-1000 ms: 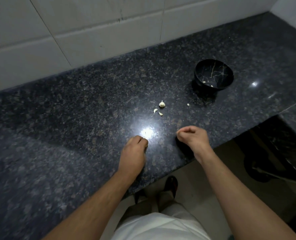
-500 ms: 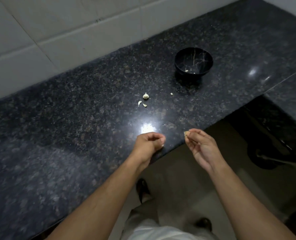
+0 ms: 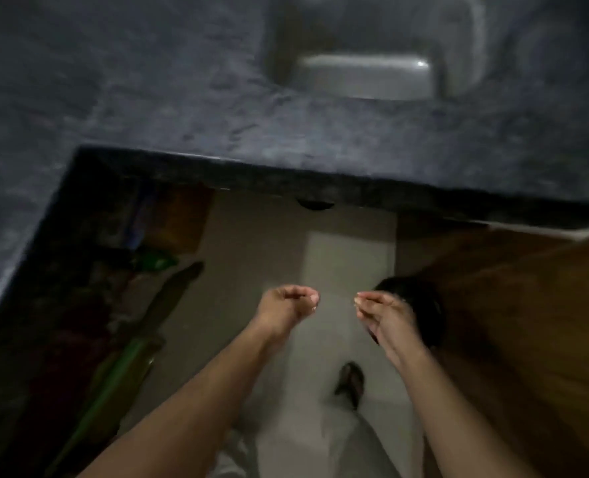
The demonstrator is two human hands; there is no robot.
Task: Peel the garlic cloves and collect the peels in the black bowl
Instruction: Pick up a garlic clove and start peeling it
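The frame is blurred, and neither the black bowl nor the loose garlic on the counter is in view. Both hands hang in the air over the floor, in front of the counter edge. My left hand is curled into a loose fist, and nothing shows in it. My right hand has its fingertips pressed together with the thumb. A small pale bit, seemingly a garlic piece, sits at its tips, too blurred to tell clove from peel.
A dark granite counter wraps round the left and the far side, with a pale sink sunk into it. Open shelves with coloured items lie under it at left. A wooden panel stands at right, and a round black object lies behind my right hand.
The view has swung right and down, away from the bowl and garlic to the sink corner and the floor. Both hands have left the counter edge and hang over the floor.
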